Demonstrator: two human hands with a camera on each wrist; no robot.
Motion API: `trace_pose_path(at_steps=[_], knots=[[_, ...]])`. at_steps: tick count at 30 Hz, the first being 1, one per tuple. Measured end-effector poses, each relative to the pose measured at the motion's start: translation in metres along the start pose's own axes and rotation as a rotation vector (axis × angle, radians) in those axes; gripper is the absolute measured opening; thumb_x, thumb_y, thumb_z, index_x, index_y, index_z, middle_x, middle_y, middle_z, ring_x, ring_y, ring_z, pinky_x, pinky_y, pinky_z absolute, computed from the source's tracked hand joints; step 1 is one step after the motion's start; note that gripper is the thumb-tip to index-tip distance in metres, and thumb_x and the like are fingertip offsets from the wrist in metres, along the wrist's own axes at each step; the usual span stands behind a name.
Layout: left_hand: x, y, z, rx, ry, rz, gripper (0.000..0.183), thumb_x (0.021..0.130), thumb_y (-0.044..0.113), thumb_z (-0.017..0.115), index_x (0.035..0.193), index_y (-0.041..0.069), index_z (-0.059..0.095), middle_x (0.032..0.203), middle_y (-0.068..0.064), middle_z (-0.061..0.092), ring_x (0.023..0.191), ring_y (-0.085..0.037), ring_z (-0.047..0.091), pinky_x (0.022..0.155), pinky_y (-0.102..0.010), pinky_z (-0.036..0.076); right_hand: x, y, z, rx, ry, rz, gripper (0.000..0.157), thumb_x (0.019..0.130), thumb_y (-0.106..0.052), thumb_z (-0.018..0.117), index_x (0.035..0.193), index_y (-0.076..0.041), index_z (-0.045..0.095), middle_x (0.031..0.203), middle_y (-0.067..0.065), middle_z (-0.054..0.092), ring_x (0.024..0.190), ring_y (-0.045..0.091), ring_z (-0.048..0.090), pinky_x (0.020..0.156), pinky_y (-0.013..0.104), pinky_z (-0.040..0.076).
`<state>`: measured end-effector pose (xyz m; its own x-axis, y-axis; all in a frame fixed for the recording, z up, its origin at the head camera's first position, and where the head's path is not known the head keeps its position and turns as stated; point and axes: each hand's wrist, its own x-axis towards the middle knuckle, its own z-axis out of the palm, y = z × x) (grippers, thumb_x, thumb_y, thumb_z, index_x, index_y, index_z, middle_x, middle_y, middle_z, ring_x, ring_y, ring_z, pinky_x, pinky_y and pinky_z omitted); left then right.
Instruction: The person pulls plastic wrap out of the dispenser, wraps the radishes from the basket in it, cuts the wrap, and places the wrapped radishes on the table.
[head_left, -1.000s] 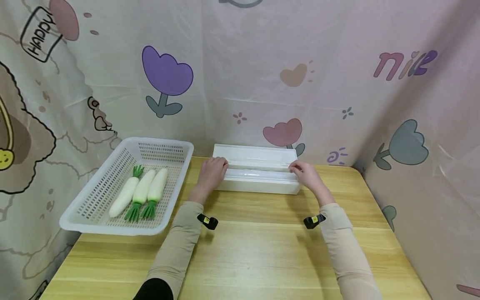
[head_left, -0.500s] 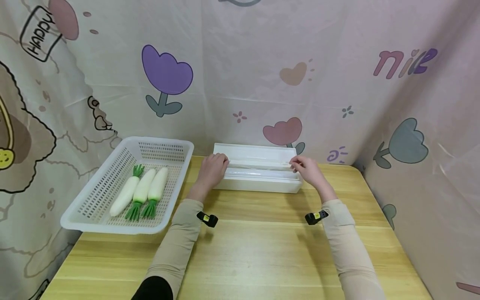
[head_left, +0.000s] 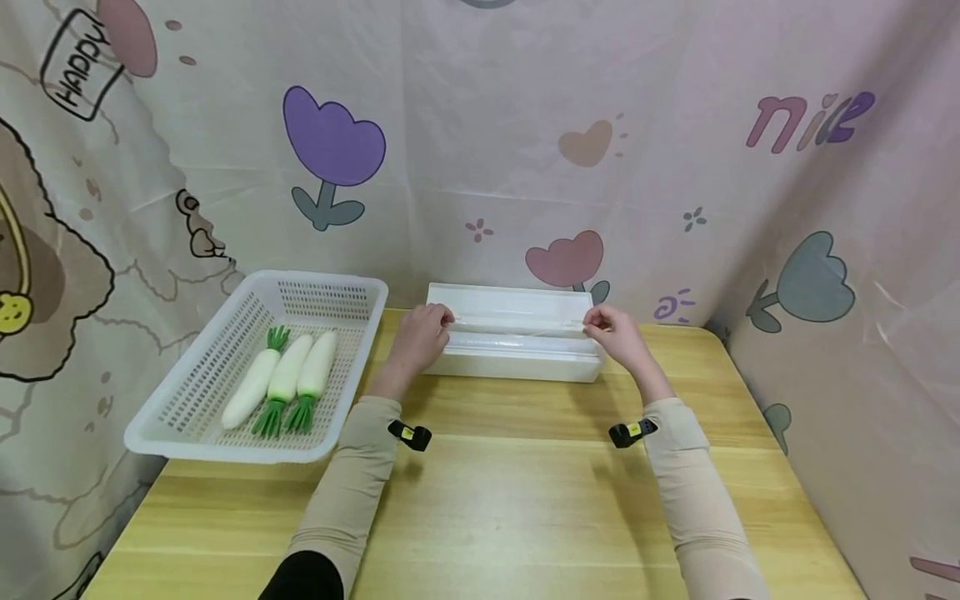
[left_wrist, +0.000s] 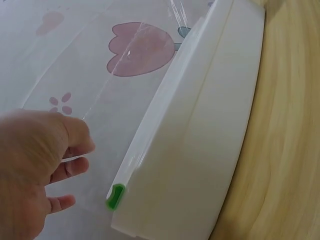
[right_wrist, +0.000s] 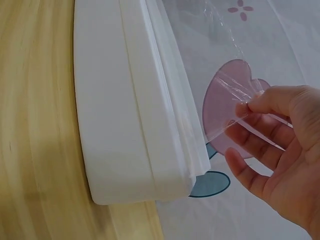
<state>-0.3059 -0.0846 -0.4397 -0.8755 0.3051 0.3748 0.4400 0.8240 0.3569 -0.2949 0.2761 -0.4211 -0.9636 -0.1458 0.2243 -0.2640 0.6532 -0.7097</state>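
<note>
A long white cling film dispenser (head_left: pixel 517 367) stands at the back of the table with its lid (head_left: pixel 510 302) raised. Clear cling film (right_wrist: pixel 227 85) rises out of it and stretches between both hands. My left hand (head_left: pixel 422 335) pinches one corner of the film at the box's left end; in the left wrist view the thumb and index finger meet on it. At the right end my right hand (head_left: pixel 617 332) pinches the other corner between thumb and forefinger, the remaining fingers loosely bent. A green slider (left_wrist: pixel 115 196) sits on the dispenser's left end. The film roll inside is mostly hidden.
To the left, a white perforated plastic basket (head_left: pixel 142 425) holds three white radishes (head_left: pixel 283 379) with green tops. The wooden table (head_left: pixel 510 500) meets a patterned cloth backdrop (head_left: pixel 480 125) just behind the dispenser. A cloth side (head_left: pixel 885 392) hangs along the right edge.
Both hands keep pinching the film and shift only slightly, the left a little left and the right a little right and up. The dispenser and basket look unmoved.
</note>
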Motion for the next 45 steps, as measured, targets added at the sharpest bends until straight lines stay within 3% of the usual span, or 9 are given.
trace_pose_path(at_steps=[10, 16, 25, 28, 32, 36, 39, 45], knots=[[-0.003, -0.006, -0.007, -0.107, 0.041, -0.025, 0.013, 0.094, 0.011, 0.062, 0.104, 0.005, 0.069, 0.102, -0.011, 0.067, 0.095, -0.025, 0.064, 0.087, -0.039, 0.055, 0.0, 0.004, -0.002, 0.065, -0.01, 0.033, 0.013, 0.096, -0.01, 0.059, 0.104, 0.001, 0.062, 0.088, 0.015, 0.064, 0.077, 0.011, 0.056, 0.069, 0.019, 0.047], [-0.004, -0.005, -0.014, -0.062, 0.091, -0.023, 0.011, 0.093, 0.018, 0.066, 0.097, 0.009, 0.071, 0.095, -0.007, 0.069, 0.087, -0.023, 0.065, 0.081, -0.038, 0.054, 0.0, -0.002, -0.005, 0.091, 0.004, 0.031, 0.014, 0.099, -0.007, 0.053, 0.105, 0.004, 0.06, 0.09, 0.02, 0.066, 0.079, 0.013, 0.059, 0.072, 0.021, 0.049], [-0.003, -0.001, -0.025, 0.015, 0.149, -0.013, 0.01, 0.091, 0.022, 0.068, 0.094, 0.014, 0.073, 0.094, -0.004, 0.072, 0.083, -0.022, 0.065, 0.074, -0.038, 0.052, 0.0, -0.007, -0.013, 0.127, 0.027, 0.02, 0.02, 0.1, -0.009, 0.052, 0.108, 0.008, 0.059, 0.092, 0.024, 0.064, 0.08, 0.015, 0.061, 0.07, 0.013, 0.048], [-0.001, 0.0, -0.029, 0.014, 0.164, -0.009, 0.011, 0.091, 0.023, 0.068, 0.095, 0.014, 0.073, 0.094, -0.004, 0.072, 0.083, -0.022, 0.064, 0.076, -0.038, 0.052, -0.002, -0.014, -0.017, 0.133, 0.03, 0.028, 0.021, 0.1, -0.009, 0.051, 0.109, 0.008, 0.058, 0.095, 0.027, 0.063, 0.085, 0.025, 0.062, 0.071, 0.013, 0.048], [0.0, 0.001, -0.032, 0.025, 0.192, 0.002, 0.01, 0.091, 0.023, 0.069, 0.093, 0.014, 0.074, 0.093, -0.003, 0.072, 0.082, -0.022, 0.064, 0.076, -0.04, 0.051, -0.002, -0.016, -0.02, 0.128, 0.043, 0.022, 0.021, 0.101, -0.012, 0.051, 0.108, 0.006, 0.059, 0.094, 0.024, 0.063, 0.086, 0.022, 0.062, 0.073, 0.014, 0.049], [0.001, 0.003, -0.038, 0.043, 0.211, 0.018, 0.01, 0.09, 0.024, 0.069, 0.092, 0.015, 0.074, 0.091, -0.002, 0.073, 0.081, -0.023, 0.065, 0.073, -0.041, 0.051, 0.0, -0.012, -0.021, 0.138, 0.071, 0.007, 0.022, 0.101, -0.016, 0.053, 0.107, 0.004, 0.059, 0.091, 0.016, 0.062, 0.077, 0.003, 0.056, 0.073, 0.018, 0.051], [0.001, 0.006, -0.043, 0.058, 0.222, 0.027, 0.011, 0.09, 0.025, 0.069, 0.093, 0.015, 0.074, 0.092, -0.002, 0.073, 0.082, -0.023, 0.065, 0.073, -0.042, 0.051, -0.001, -0.014, -0.024, 0.152, 0.089, 0.008, 0.022, 0.1, -0.015, 0.053, 0.107, 0.005, 0.058, 0.088, 0.011, 0.061, 0.075, 0.001, 0.055, 0.075, 0.021, 0.053], [0.002, 0.01, -0.051, 0.072, 0.247, 0.044, 0.013, 0.092, 0.026, 0.067, 0.094, 0.015, 0.074, 0.093, -0.003, 0.073, 0.084, -0.024, 0.065, 0.076, -0.043, 0.052, -0.003, -0.024, -0.03, 0.154, 0.109, 0.005, 0.022, 0.101, -0.013, 0.051, 0.108, 0.007, 0.057, 0.086, 0.003, 0.06, 0.075, -0.001, 0.056, 0.071, 0.012, 0.05]])
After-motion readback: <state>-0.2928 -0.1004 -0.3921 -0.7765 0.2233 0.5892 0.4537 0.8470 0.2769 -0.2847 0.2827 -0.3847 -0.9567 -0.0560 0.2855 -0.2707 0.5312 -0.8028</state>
